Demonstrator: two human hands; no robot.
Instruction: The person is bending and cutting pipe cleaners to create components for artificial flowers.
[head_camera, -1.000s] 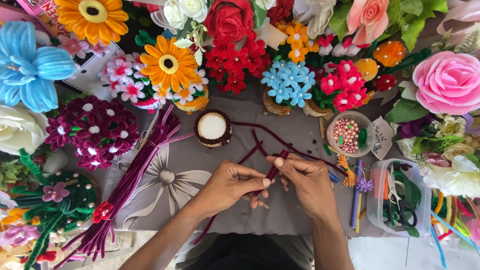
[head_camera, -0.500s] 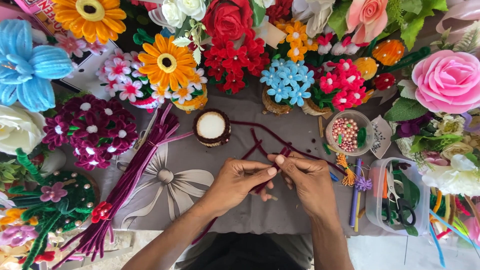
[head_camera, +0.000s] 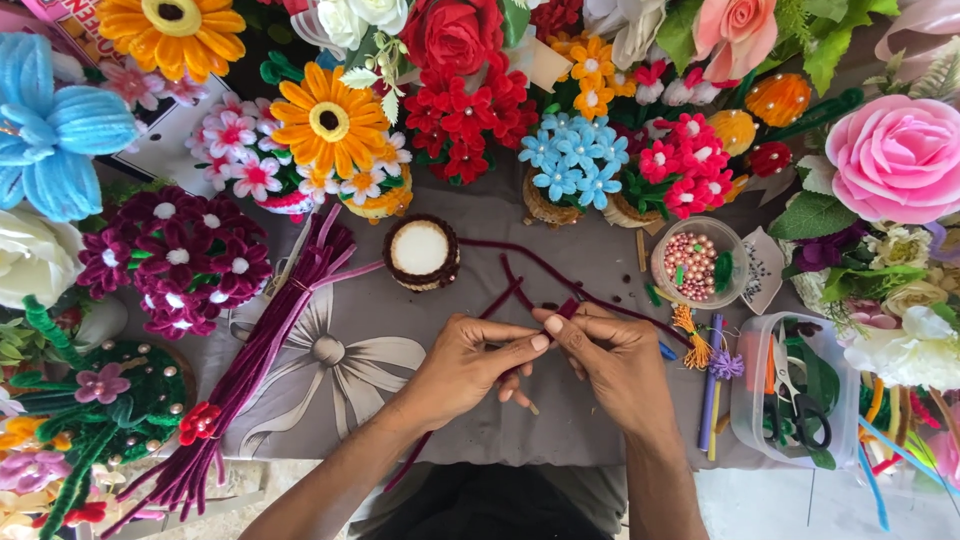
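Both hands meet over the bench (head_camera: 560, 250): left hand (head_camera: 465, 365) and right hand (head_camera: 610, 360) pinch one maroon pipe cleaner (head_camera: 566, 309) between fingertips.

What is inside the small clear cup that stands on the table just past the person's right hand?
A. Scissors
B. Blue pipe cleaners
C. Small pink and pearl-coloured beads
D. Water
C: the clear cup beyond the right hand is filled with small pink and pearly beads, with a bit of green among them.
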